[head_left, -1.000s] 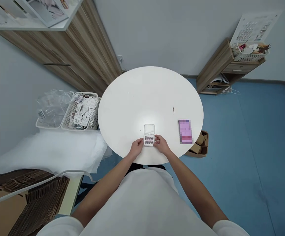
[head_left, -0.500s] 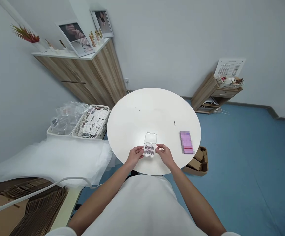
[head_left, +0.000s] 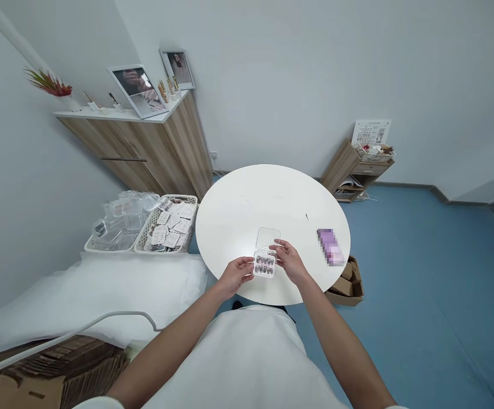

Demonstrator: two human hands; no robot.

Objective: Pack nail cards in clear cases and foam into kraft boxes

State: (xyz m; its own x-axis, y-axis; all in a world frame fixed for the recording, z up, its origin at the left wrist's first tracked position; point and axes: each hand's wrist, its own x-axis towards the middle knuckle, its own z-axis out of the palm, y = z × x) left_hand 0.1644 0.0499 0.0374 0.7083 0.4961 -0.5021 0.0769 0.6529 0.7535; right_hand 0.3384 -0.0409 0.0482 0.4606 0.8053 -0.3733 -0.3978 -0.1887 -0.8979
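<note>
A small clear plastic case [head_left: 265, 275] is held over the near part of the round white table [head_left: 229, 199]. Its transparent lid [head_left: 268, 236] stands open, tilted back away from me. Inside lie two rows of shiny, dark-patterned press-on nails [head_left: 264, 261]. My left hand [head_left: 235, 277] pinches the case at its left side between thumb and fingers. At the right, my right hand [head_left: 290, 261] grips it near the hinge, fingertips against the lid's lower right corner; part of the case's edge is hidden there.
A blurred purple rectangular item [head_left: 331, 247] lies on the table's right side, near a small dark bit [head_left: 307, 217]. Left stand a basket of white cards [head_left: 191, 238] and a basket of clear packaging [head_left: 123, 218]. An open cardboard box [head_left: 344, 298] sits below right.
My right hand has shifted up along the case's right side to the lid's hinge corner. The left hand keeps its hold. The camera view has shifted slightly.
</note>
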